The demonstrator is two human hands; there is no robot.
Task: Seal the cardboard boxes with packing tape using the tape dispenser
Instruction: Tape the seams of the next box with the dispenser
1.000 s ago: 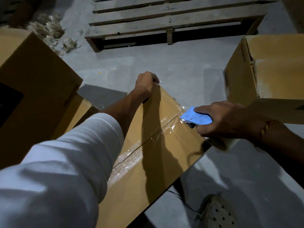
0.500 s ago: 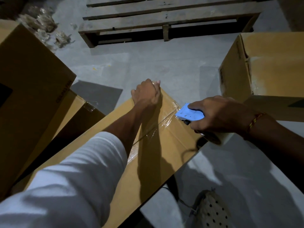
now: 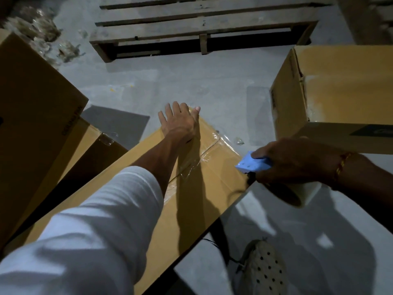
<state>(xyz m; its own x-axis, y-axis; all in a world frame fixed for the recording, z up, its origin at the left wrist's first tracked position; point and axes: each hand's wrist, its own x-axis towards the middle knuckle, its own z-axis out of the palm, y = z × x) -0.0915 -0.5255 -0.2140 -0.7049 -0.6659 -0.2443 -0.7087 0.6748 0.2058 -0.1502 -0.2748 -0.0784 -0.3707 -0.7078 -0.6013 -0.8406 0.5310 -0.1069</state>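
Cardboard box lies on the floor, clear tape along its top seam. Left hand presses flat, fingers spread, at its far corner; right hand grips the blue tape dispenser at its right edge.

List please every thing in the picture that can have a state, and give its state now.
middle box: flaps closed, clear tape along its seam
left hand: open, fingers straight, pressing the box's far end
right hand: grips the tape dispenser
tape dispenser: held at the box's right edge
right box: closed, taped at its corner
wooden pallet: unloaded where visible
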